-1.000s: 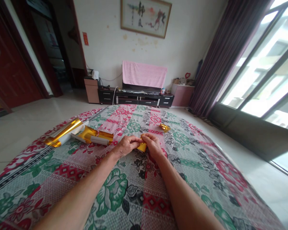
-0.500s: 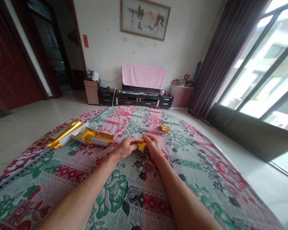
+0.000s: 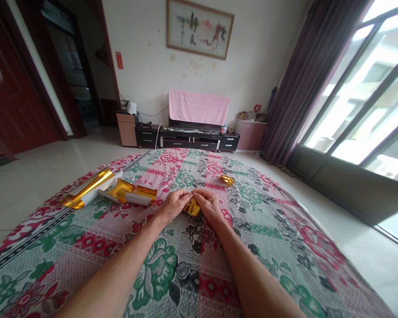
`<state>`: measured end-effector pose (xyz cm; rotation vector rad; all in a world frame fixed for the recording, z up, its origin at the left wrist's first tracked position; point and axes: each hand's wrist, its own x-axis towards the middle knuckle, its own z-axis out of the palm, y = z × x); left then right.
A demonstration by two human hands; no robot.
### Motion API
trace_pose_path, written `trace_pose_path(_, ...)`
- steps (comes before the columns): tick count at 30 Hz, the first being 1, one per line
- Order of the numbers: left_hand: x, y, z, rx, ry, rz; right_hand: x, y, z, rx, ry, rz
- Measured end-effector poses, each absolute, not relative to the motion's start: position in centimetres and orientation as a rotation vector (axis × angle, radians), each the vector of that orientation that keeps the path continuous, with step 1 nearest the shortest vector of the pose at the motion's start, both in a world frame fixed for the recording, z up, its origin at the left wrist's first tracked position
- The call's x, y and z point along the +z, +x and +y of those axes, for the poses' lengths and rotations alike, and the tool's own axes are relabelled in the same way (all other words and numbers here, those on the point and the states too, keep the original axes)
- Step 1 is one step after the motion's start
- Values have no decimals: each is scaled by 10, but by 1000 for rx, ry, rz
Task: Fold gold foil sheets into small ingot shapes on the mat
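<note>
A small piece of shiny gold foil paper point(image 3: 193, 208) is held between both hands over the middle of the table. My left hand point(image 3: 175, 204) pinches its upper left edge. My right hand point(image 3: 208, 204) grips it from the other side, the fingertips of both hands nearly meeting. Part of the foil hides behind the fingers. Beyond my right hand lies a folded gold foil piece point(image 3: 227, 180) on the tablecloth. To the left are curled gold foil sheets point(image 3: 132, 194) with white undersides, beside a longer gold foil roll point(image 3: 89, 187).
The round table wears a flowered tablecloth point(image 3: 155, 267) in green, red and grey. Past its far edge stands a low black cabinet point(image 3: 177, 143), with a pink cloth point(image 3: 199, 106) draped over something above it. A purple curtain point(image 3: 305, 84) hangs beside the window on the right.
Both hands have drawn closer together at the fingertips. The gold foil has turned, and more of it shows below the fingers. The other foil pieces stay where they were.
</note>
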<state>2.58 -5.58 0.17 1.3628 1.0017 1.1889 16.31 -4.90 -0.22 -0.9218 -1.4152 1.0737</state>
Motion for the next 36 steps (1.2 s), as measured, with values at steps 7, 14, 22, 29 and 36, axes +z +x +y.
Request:
trace_pose_path(7, 2, 27, -58, 1150, 1289, 966, -3, 162, -48, 1143, -927, -1250)
trace_pose_path(14, 13, 29, -64, 1132, 1243, 856, 0, 164, -49, 1161, -916, -1199)
trace_pose_path(22, 10, 27, -65, 1148, 1281, 762, 0, 165, -48, 1190, -910, -1177)
trace_pose_path(29, 6, 21, -64, 1115, 1319, 734, 0, 165, -42, 1167, -928, -1075)
trace_pose_path(36, 2, 24, -61, 1206, 1437, 888, -7, 163, -38, 1113, -955, -1124)
